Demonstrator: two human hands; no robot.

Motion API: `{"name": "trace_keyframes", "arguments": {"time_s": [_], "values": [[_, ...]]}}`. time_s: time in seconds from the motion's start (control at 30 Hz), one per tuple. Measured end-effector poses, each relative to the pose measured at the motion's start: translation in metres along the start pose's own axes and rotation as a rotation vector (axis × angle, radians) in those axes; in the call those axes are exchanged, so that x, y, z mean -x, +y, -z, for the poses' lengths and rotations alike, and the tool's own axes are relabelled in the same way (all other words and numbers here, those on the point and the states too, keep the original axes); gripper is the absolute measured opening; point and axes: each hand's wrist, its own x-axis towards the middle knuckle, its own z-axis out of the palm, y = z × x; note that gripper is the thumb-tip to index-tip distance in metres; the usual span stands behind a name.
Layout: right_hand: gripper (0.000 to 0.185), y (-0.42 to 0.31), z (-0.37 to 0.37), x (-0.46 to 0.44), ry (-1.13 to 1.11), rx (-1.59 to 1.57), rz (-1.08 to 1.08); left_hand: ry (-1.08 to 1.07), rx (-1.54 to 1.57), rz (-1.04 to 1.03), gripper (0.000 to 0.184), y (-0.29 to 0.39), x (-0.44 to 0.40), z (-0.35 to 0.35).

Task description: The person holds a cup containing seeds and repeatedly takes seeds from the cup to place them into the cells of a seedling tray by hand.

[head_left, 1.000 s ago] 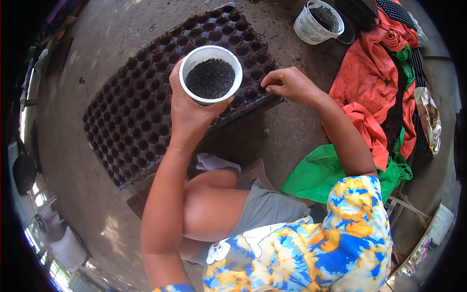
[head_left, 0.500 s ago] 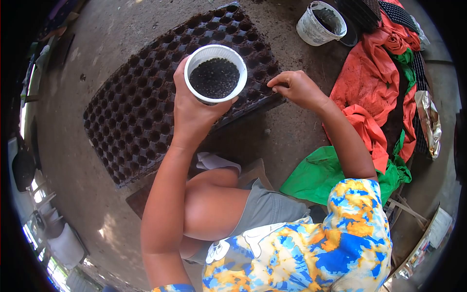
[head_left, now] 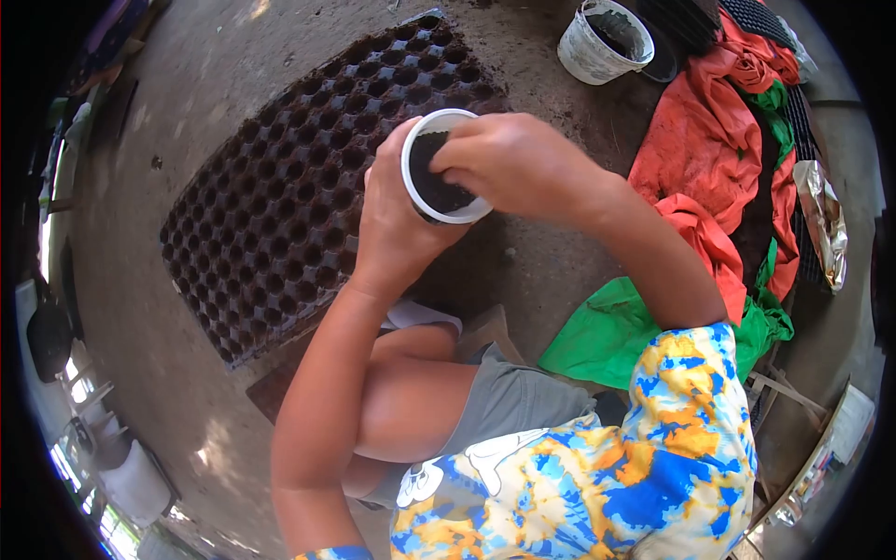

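Note:
My left hand [head_left: 401, 219] is wrapped round a white plastic cup [head_left: 417, 177], tilted slightly toward the right. Small dark grains, which look like seeds, [head_left: 431, 168] fill part of the cup. Over its rim reaches my right hand [head_left: 509, 163], with the fingers bent together and their tips down at the grains. Whatever those fingertips pinch is hidden. Beneath both hands lies a black seedling tray [head_left: 271, 196], its many round cells lined with dark soil and each showing a hollow.
A dirty white bucket [head_left: 602, 51] stands at the upper right. Red plastic sheeting [head_left: 700, 140] and a green plastic sheet [head_left: 602, 336] lie along the right. Crumpled foil packaging [head_left: 821, 224] is farther right. Bare concrete floor [head_left: 121, 252] spreads to the left.
My right hand has moved left from above the tray's right edge into the cup's mouth. My left hand has brought the cup a little right and down, tilting it.

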Motion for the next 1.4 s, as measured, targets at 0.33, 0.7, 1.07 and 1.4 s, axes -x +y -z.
{"name": "trace_keyframes", "arguments": {"time_s": [0.33, 0.7, 1.07, 1.4], "values": [[0.010, 0.006, 0.020, -0.015, 0.021, -0.154, -0.016, 0.033, 0.071, 0.103, 0.097, 0.002, 0.001, 0.004], [0.022, 0.091, -0.002, 0.062, -0.240, -0.122, -0.612, 0.067, 0.018, 0.131, 0.098, -0.005, 0.000, 0.015], [0.019, 0.088, 0.005, 0.060, -0.167, -0.087, -0.605, 0.050, 0.048, 0.138, 0.097, -0.008, 0.000, 0.014], [0.012, 0.018, 0.025, 0.004, 0.029, -0.060, -0.051, -0.003, 0.037, 0.059, 0.093, -0.003, 0.001, -0.001]]}}
